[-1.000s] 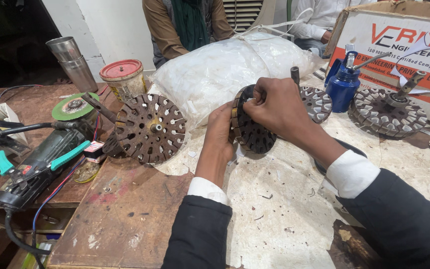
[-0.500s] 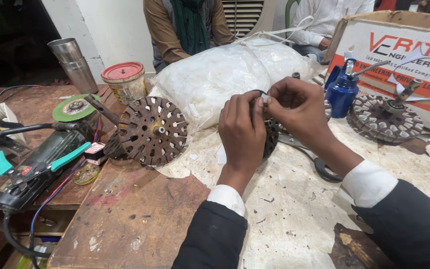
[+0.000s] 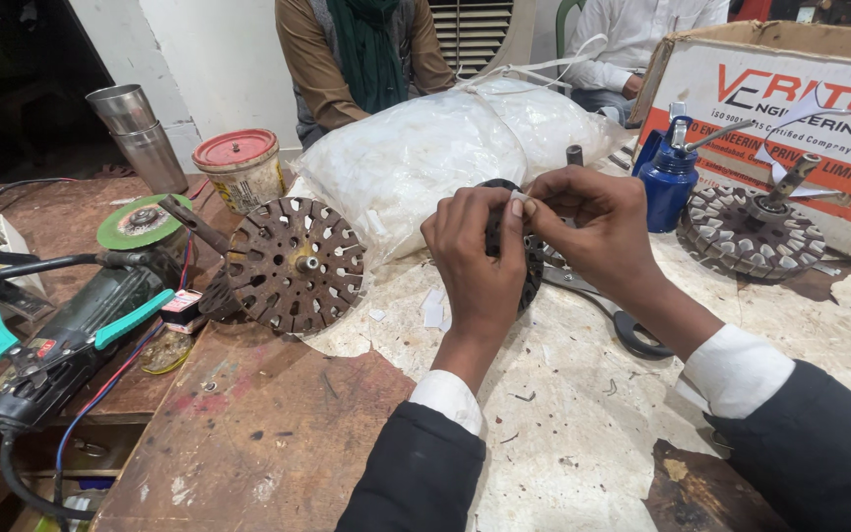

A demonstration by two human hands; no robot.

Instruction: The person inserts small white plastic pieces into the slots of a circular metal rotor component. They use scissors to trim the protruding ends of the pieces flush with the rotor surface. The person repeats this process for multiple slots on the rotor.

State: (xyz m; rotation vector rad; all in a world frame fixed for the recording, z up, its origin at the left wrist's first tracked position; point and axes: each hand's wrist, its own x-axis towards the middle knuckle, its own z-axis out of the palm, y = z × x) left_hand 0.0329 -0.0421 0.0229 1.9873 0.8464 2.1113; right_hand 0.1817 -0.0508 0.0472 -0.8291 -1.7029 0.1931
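Note:
My left hand point(image 3: 480, 258) grips a dark round slotted motor core point(image 3: 532, 264), held upright on edge over the paper-covered bench; most of the core is hidden behind that hand. My right hand point(image 3: 593, 225) pinches a small white slip of paper point(image 3: 518, 200) at the core's top edge, fingertips meeting the left thumb. A second rusty slotted core point(image 3: 294, 264) stands on its shaft to the left. Scissors point(image 3: 608, 305) lie on the bench under my right wrist.
A green angle grinder point(image 3: 76, 325) lies at the left edge. A red-lidded jar point(image 3: 241, 169), steel tumblers point(image 3: 140, 136), a stuffed white plastic bag point(image 3: 425, 148), a blue oil can point(image 3: 669, 177), a wound core point(image 3: 751, 232) and a cardboard box point(image 3: 800, 108) surround the bench. Two people sit behind.
Both hands lifted the core from lying low on the bench to upright; my right hand moved from gripping its rim to pinching a paper slip at its top edge.

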